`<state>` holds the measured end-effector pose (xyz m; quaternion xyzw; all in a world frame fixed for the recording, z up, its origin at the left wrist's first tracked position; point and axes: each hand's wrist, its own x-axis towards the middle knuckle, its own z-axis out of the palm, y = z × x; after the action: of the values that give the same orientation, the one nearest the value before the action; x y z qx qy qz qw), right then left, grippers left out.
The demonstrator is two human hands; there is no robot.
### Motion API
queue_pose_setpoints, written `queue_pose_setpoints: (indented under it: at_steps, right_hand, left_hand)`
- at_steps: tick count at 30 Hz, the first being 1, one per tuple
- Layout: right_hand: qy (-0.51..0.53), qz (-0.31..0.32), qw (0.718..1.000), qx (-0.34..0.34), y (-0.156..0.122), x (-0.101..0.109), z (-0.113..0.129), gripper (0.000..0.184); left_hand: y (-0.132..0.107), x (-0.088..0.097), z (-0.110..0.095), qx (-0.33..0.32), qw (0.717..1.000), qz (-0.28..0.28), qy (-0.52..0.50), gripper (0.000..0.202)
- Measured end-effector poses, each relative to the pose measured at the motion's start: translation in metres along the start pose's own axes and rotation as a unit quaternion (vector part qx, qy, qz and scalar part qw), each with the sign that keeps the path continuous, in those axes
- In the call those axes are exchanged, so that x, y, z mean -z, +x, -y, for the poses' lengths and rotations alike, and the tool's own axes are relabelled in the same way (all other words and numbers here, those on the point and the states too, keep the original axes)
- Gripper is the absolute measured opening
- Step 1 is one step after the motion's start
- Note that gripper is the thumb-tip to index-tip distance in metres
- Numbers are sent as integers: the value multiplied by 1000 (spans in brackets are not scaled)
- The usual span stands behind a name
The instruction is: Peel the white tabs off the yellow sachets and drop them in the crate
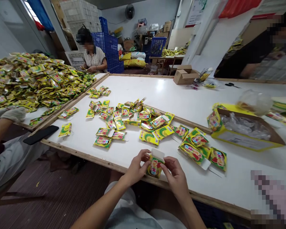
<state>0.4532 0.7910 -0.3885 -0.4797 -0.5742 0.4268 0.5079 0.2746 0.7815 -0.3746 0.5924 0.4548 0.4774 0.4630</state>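
Observation:
Between my two hands, at the table's near edge, is a small yellow-green carton [154,166] with a red picture on its front. Its white top flap stands up, open. My left hand [138,165] pinches the carton's left side with thumb and fingers. On the opposite side, my right hand [173,171] grips it near the upper corner. Just beyond my hands lie more cartons of the same kind [148,137], some with their flaps open. A group of cartons [195,144] rests to the right of my hands.
A wooden-rimmed white table [81,140] spreads ahead, a dark phone-like slab [41,134] on its left corner. A large heap of cartons [38,81] fills the left table. At right stands an open display box [248,130] holding clear plastic. A co-worker's gloved hand [13,114] is at far left.

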Motion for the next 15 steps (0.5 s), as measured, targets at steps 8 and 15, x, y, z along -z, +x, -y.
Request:
queue_pose_setpoints:
  at_steps: [8,15]
  right_hand:
    - [-48,35,998,-14,6,2,4,31]
    - [-43,65,997,9,26,4,6,27]
  left_hand:
    - [10,-2,-2,3,1000,11,19,25]
    - [23,-1,-1,23,999,35,-11,11]
